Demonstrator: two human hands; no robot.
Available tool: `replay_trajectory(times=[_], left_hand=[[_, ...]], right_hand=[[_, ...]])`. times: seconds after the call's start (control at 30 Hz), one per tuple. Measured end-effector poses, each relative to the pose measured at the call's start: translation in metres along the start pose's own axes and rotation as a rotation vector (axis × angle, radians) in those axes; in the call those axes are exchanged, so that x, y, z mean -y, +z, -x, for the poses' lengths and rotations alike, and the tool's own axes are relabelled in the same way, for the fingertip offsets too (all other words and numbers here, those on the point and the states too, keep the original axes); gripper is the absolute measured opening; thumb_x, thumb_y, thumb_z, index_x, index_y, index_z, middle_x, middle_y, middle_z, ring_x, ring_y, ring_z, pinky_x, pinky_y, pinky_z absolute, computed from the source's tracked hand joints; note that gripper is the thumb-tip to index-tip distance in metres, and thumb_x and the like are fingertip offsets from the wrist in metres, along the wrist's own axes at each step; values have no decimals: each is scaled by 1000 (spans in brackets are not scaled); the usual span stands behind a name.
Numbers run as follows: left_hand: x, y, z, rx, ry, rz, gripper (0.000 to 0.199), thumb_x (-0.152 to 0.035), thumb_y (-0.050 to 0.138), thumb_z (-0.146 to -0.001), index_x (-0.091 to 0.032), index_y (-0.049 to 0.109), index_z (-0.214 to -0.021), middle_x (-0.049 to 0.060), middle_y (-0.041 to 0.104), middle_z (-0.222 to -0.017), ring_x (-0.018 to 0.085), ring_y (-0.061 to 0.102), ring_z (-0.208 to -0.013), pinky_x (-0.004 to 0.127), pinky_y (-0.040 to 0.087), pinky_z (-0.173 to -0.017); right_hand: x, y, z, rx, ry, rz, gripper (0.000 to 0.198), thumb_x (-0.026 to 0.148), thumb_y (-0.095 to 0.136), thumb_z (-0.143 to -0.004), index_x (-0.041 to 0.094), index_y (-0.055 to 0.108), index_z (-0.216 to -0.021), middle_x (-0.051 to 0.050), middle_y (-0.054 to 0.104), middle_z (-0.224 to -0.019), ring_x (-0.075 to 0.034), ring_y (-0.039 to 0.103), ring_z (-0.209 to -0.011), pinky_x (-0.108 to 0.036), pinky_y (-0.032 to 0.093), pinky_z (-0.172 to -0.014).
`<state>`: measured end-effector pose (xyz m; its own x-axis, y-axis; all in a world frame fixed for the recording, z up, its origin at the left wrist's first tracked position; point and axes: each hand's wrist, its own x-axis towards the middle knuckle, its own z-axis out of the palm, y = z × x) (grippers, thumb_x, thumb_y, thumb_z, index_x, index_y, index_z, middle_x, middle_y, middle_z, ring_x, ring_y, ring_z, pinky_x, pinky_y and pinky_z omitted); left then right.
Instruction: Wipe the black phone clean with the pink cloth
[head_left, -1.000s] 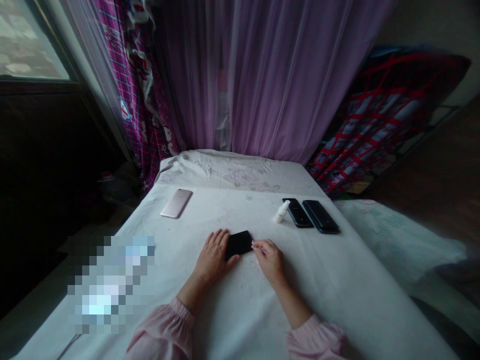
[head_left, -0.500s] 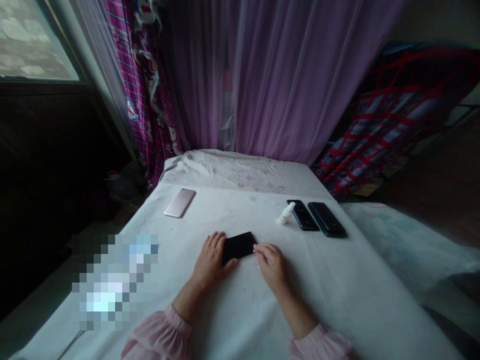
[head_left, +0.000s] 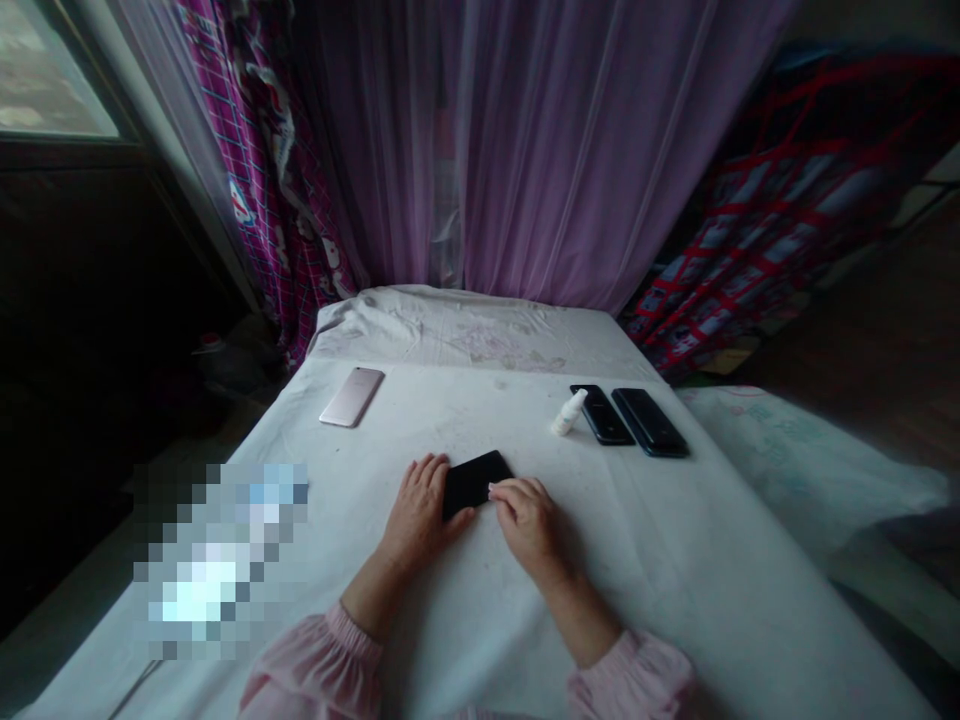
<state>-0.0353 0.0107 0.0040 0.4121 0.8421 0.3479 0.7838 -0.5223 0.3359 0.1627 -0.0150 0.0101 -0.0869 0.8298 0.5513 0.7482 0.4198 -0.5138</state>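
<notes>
A black smartphone [head_left: 475, 483] lies on the white cloth, dark glass face up. My left hand [head_left: 420, 505] grips its left end, with the fingers at the far side and the thumb along the near edge. Over the right part of the glass, my right hand [head_left: 529, 520] is closed in a pinch on a small white piece [head_left: 492, 489]. Only its tip shows, too little to tell its kind. Beyond my right hand, a white spray bottle [head_left: 568, 413] leans towards a dark phone.
Two dark phones, one [head_left: 604, 416] beside a larger one [head_left: 649, 422], lie at the right. A pinkish phone [head_left: 352, 397] lies at the back left. A bright pixelated patch [head_left: 217, 570] with a cable covers the left edge. Purple curtains [head_left: 555, 150] hang behind the table.
My right hand has slid left along the phone's near side, taking the white piece further over the glass. My left hand keeps its grip. The whole view has shifted slightly.
</notes>
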Motion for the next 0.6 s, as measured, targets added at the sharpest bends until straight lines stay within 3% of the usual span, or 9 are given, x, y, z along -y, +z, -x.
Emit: replay_trajectory(times=[0.23,0.6], left_hand=[[-2,-1,-1,12,0,9,65,-54,59,-84,-14,43,-133,18,53,-136,34,44,-132,55,31,-111],[-3,-1,-2,-16,16,-26,62,-53,59,-84,-14,46,-130,18,55,-134,34,47,-129,54,34,-109]], right_hand=[[-17,-6,-1,-85,76,62,25,9,48,-83,23,69,-81,-5,72,-84,-20,61,-82,-34,49,-78],[1,3,0,-12,-37,-13,26,3,50,-81,22,68,-83,-3,72,-87,-19,61,-83,-31,49,-77]])
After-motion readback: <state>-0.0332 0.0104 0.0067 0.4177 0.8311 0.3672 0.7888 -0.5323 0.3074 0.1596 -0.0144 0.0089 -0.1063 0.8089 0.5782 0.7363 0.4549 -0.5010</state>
